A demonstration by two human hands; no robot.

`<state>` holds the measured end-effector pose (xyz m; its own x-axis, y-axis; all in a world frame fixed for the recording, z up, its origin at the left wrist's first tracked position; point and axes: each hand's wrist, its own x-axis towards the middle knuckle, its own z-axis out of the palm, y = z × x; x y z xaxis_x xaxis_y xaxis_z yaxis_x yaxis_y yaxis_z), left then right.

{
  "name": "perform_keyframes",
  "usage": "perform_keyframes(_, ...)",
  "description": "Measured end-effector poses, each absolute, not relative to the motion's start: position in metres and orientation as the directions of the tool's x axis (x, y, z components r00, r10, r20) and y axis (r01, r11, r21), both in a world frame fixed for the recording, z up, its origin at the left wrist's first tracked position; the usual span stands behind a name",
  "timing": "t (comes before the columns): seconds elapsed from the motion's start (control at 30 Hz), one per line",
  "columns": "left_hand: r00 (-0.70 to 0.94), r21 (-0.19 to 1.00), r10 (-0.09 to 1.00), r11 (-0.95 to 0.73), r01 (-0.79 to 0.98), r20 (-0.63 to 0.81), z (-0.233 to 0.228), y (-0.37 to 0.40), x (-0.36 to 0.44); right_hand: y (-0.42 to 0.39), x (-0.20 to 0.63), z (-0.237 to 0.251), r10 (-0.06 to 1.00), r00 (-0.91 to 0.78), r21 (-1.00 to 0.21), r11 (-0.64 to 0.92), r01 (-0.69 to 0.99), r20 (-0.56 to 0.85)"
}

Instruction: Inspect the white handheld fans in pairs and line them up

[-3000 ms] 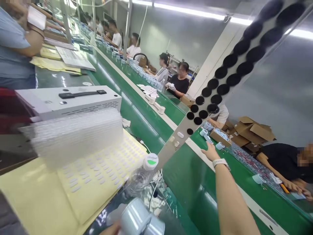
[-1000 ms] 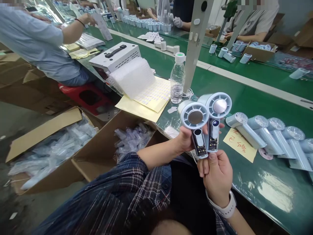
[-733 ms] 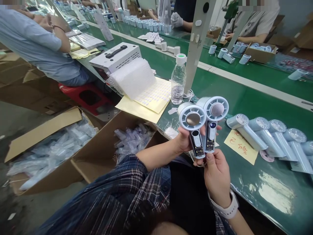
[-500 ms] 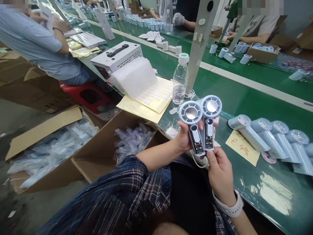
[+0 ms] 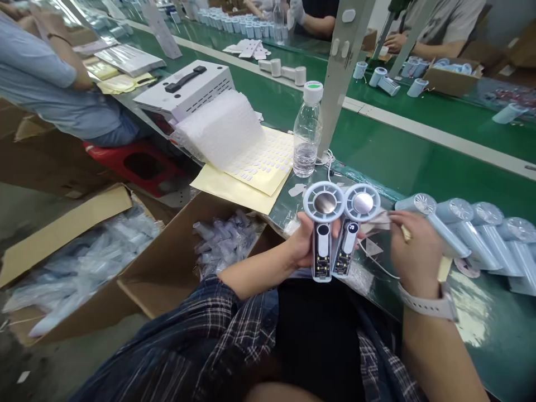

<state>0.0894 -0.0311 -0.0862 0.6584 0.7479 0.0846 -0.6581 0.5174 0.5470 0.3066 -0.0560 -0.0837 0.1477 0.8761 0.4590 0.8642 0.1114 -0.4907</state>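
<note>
My left hand [image 5: 302, 245] grips two pale blue hand-held fans side by side, heads up: the left fan [image 5: 322, 231] and the right fan [image 5: 352, 226], whose handle shows a small lit display. Both round metal centre discs face me. My right hand [image 5: 412, 241] is just right of the fans, over the table edge, with its fingertips pinched on a small pale strip [image 5: 377, 219] next to the right fan's head. A thin white cord [image 5: 379, 265] loops below it.
A row of several similar fans [image 5: 464, 226] lies on the green table to the right, by a yellow note [image 5: 444, 269]. Ahead stand a water bottle [image 5: 307, 131], a sticker sheet [image 5: 262, 162], bubble wrap [image 5: 220, 128] and a metal post [image 5: 341, 72]. Cardboard boxes of bagged parts [image 5: 226, 240] sit at the left; other people work nearby.
The two fans have come down closer to my lap. My right hand left the fans' lower ends and moved right, now pinching a small pale strip beside the right fan.
</note>
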Motion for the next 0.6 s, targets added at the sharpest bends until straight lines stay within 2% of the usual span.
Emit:
perform_keyframes(0.07,0.705,0.559,0.706,0.559,-0.612,0.065,-0.090,-0.034,0.091,-0.074,0.299,-0.060,0.812,0.242,-0.639,0.196,0.744,0.532)
perform_keyframes(0.13,0.748,0.576,0.662,0.595,-0.561,0.044,-0.093,-0.037,0.095,-0.087,0.293,-0.040,0.814,0.245,-0.742,0.300,0.599,0.527)
perform_keyframes(0.23,0.831,0.619,0.554,0.637,-0.459,0.047,-0.095,-0.043,0.101,-0.087,0.289,-0.031,0.930,0.078,-0.888,0.314,0.335,0.359)
perform_keyframes(0.3,0.860,0.658,0.508,0.632,-0.411,0.049,-0.097,-0.047,0.101,-0.081,0.291,-0.035,0.982,-0.075,-0.977,0.183,0.111,0.175)
perform_keyframes(0.37,0.864,0.682,0.502,0.623,-0.384,0.028,-0.099,-0.049,0.098,-0.078,0.290,-0.039,0.982,-0.187,-0.999,0.001,-0.040,0.009)
perform_keyframes(0.43,0.855,0.678,0.519,0.628,-0.382,0.001,-0.102,-0.050,0.094,-0.081,0.281,-0.040,0.970,-0.217,-0.986,-0.133,-0.098,-0.109)
perform_keyframes(0.5,0.858,0.656,0.514,0.653,-0.379,-0.016,-0.104,-0.048,0.091,-0.085,0.268,-0.039,0.975,-0.167,-0.977,-0.167,-0.134,-0.144)
perform_keyframes(0.6,0.862,0.638,0.506,0.674,-0.372,-0.031,-0.103,-0.047,0.090,-0.089,0.256,-0.038,0.995,-0.015,-0.990,-0.103,-0.092,-0.102)
